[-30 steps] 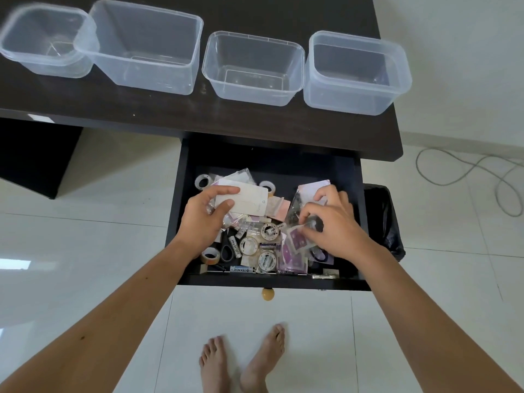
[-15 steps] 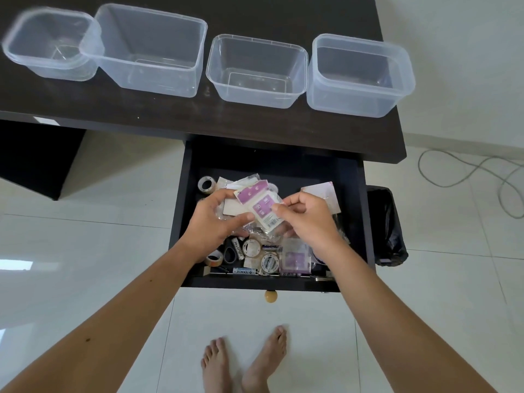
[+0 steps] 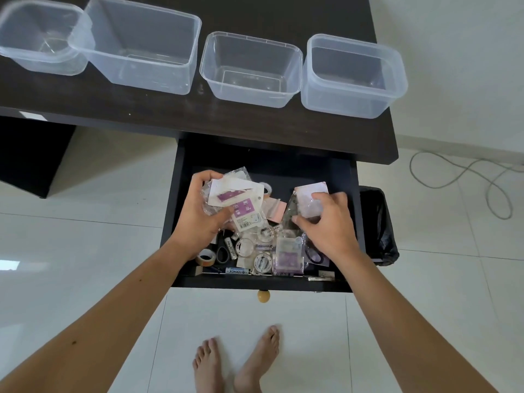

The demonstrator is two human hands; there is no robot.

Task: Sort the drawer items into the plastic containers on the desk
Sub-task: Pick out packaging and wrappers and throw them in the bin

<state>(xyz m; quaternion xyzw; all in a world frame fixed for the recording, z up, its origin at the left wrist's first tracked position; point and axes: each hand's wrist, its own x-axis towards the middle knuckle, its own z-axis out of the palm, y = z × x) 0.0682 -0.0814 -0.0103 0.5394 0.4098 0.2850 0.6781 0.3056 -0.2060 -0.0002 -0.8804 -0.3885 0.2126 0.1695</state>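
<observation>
Your left hand [image 3: 202, 219] clutches stack of purple-printed packets [image 3: 238, 201]; your right hand [image 3: 326, 222] closes on clear bag [image 3: 297, 211] in drawer [image 3: 263, 158]. Four containers [image 3: 252, 66] on worktop [image 3: 141, 109] empty; sorting barely begun.

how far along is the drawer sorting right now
Barely begun. Done: the drawer is open and all four containers on the desk look empty. In hand: the left hand holds a bunch of packets, and the right hand is on another packet. Left: tape rolls, batteries and other small items in the drawer.
</observation>
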